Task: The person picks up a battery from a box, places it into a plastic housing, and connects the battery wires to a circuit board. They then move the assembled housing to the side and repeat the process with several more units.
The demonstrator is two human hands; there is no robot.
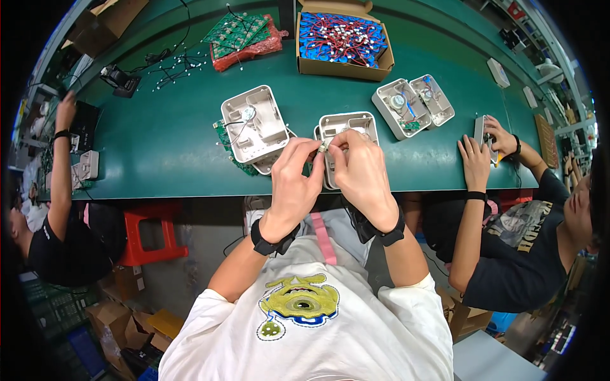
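Note:
My left hand (293, 176) and my right hand (365, 176) meet at the table's front edge, fingertips pinched together. Between them is a small pale piece (324, 146), too small to name for sure. Directly below the fingers lies an open white plastic housing (348, 118), partly hidden by my hands. Left of it, a second open housing (270, 138) with a round speaker (248, 113) and thin wires is tilted on top of another white shell. Green circuit boards (223, 134) stick out from under that pile.
An open carton (343, 71) of blue wired battery packs stands at the back, beside green boards (236, 35) on red bubble wrap (248, 58). Two wired housing halves (401, 109) lie to the right. Co-workers sit on both sides; the right one's hands (476, 162) hold a housing. A red stool (152, 235) stands below left.

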